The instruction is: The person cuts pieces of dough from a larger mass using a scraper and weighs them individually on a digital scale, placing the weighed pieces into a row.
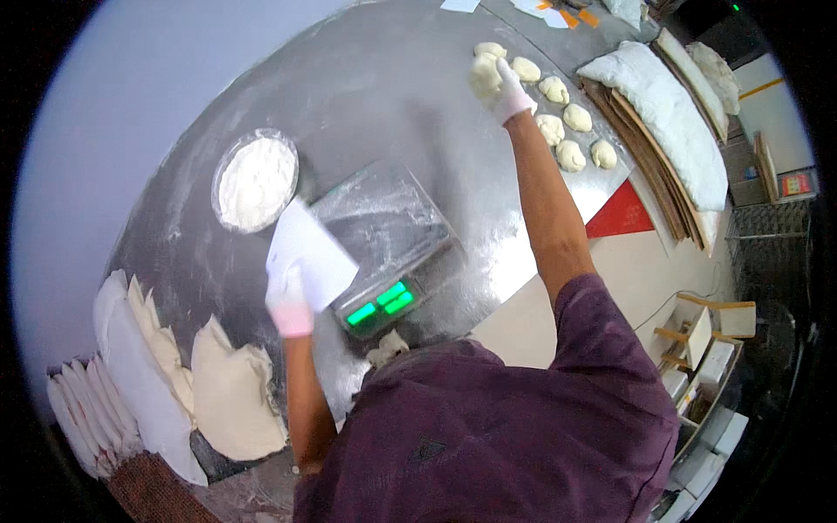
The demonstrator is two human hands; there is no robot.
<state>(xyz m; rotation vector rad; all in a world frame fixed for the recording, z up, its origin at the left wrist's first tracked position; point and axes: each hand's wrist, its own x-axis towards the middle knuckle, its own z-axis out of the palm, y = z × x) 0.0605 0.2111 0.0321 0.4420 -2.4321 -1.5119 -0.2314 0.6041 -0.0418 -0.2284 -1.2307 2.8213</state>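
My left hand (288, 294), in a white glove with a pink cuff, grips a flat white scraper (317, 255) at the near left corner of a flour-dusted digital scale (386, 216) with a lit green display. A bowl of white flour (257, 183) stands beyond the scraper. My right hand (507, 91), gloved alike, reaches to the far right and is on a blurred dough ball (485, 73); whether its fingers grip the dough is unclear. Several dough balls (554, 90) lie around and to the right of it on the metal table.
Large pieces of dough (235, 392) lie at the table's left, beside a white covered mass (140, 379) and stacked white bags (91, 412). Boards (647, 170) with a white plastic-covered load (667, 118) stand at the right. Papers (461, 5) lie at the far edge.
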